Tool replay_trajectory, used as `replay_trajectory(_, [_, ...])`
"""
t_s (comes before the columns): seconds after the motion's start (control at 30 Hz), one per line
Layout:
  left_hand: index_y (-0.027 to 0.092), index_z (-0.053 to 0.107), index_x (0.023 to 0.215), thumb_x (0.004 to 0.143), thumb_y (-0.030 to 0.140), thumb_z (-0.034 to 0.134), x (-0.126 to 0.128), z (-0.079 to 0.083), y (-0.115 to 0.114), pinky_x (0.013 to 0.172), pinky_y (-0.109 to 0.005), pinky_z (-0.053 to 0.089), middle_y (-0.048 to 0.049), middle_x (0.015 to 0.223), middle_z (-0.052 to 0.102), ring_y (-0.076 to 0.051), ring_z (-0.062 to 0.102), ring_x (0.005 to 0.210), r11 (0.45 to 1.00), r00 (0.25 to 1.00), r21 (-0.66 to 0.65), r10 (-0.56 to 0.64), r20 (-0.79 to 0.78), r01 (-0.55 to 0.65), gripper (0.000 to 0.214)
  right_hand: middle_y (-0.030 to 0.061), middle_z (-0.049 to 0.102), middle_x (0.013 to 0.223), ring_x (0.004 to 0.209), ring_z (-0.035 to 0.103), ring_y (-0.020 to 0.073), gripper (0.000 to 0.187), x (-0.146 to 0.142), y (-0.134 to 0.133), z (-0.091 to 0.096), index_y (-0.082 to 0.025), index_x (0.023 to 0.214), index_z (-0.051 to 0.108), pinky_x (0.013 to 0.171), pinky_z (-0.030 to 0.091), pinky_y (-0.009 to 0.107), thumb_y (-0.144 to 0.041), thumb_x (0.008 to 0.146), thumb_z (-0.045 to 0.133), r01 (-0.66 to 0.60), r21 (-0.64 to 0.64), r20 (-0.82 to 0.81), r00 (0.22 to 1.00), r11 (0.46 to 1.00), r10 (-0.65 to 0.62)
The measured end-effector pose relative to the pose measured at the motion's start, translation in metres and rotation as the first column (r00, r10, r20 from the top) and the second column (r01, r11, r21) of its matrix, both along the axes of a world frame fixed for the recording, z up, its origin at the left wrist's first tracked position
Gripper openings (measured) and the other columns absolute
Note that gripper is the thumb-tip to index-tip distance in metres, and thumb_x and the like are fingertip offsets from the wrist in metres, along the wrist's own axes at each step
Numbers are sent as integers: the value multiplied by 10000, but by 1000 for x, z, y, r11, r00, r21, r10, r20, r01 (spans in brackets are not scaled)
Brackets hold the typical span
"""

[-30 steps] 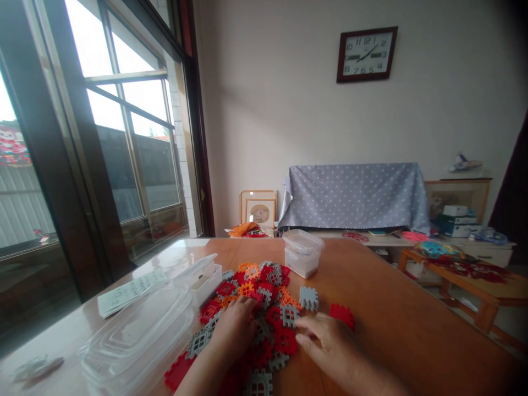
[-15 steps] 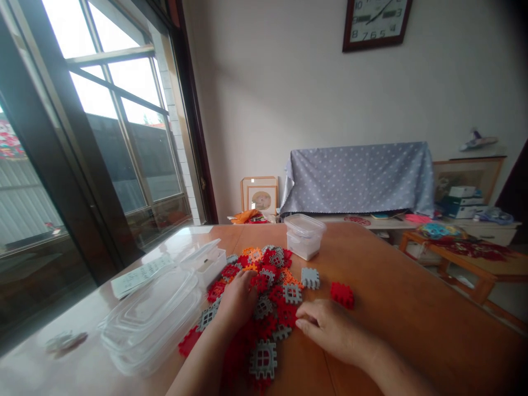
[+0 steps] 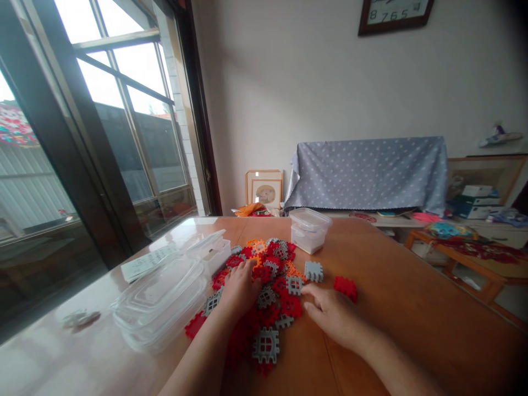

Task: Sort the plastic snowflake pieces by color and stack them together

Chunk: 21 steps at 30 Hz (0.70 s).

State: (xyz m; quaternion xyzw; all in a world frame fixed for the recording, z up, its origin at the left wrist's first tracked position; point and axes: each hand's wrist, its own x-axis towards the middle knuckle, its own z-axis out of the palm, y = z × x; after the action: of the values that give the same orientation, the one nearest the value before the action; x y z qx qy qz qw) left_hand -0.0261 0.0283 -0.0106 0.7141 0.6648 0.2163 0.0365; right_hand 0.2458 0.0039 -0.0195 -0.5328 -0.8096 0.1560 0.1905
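Note:
Toothed plastic building blocks in red, grey and orange lie in a loose pile on the wooden table (image 3: 396,308). My left hand (image 3: 241,286) rests over the pile's left side, fingers stretched and a little apart above red blocks (image 3: 262,273); its underside is hidden. At the right edge of the pile is my right hand (image 3: 330,311), thumb and forefinger apart. Its forefinger tip is beside a grey window block (image 3: 294,285); whether they touch I cannot tell. Beyond it stand a grey block stack (image 3: 314,271) and a red block stack (image 3: 345,288), apart from the pile.
Clear plastic lids or containers (image 3: 160,302) lie left of the pile, near a white open box (image 3: 216,256) and a paper sheet with writing (image 3: 148,263). A lidded clear tub (image 3: 309,234) stands behind the pile. A small plastic-wrapped item (image 3: 80,319) lies far left.
The view has tilted down and shifted slightly left. My left hand's fingers look more spread over the pile. My right hand has moved slightly forward alongside the grey window block.

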Motion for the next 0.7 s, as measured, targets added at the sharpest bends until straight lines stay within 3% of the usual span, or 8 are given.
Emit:
replay_trajectory(0.1, [218,506,1398,893,230,513,3,2,-2,1036,-378,399,-124,1394,585,-274,554,1241,1000,1000,-3,-19,-12,19,505,57,778,954,813,710,221,502,1,8,-8,-270,1423,547,679,417,281,-296,926,481,50,17,64,997,999,-51])
replay_trajectory(0.23, [227,524,1367,859,204,518,10,8,-8,1036,-376,406,-113,1382,596,-278,556,1240,998,998,-37,-59,-34,58,509,122,777,1073,970,726,296,598,-1,14,-16,-246,1534,423,771,470,347,-304,940,464,71,40,145,986,997,-76])
replay_trajectory(0.33, [261,535,1354,861,225,527,14,13,-12,1066,-370,390,-84,1385,603,-273,546,1262,993,995,-71,-97,-31,95,494,133,774,1110,1010,725,318,601,-4,15,-17,-250,1542,408,790,487,367,-351,953,474,71,35,172,982,997,-76])
replay_trajectory(0.57, [251,603,1258,872,242,527,15,22,-17,1027,-367,421,-91,1299,648,-276,582,1203,990,992,-72,-122,-32,119,394,81,782,1101,997,733,291,380,-10,12,-11,-298,1296,627,773,482,330,-427,957,513,74,59,118,990,996,-81])
replay_trajectory(0.7, [281,631,1213,853,198,540,20,24,-20,1020,-344,422,-58,1218,685,-258,604,1169,981,982,-50,-191,-13,190,380,98,781,1092,1003,728,289,510,-12,13,-11,-254,1423,529,784,479,331,-436,947,527,68,44,81,994,997,-71])
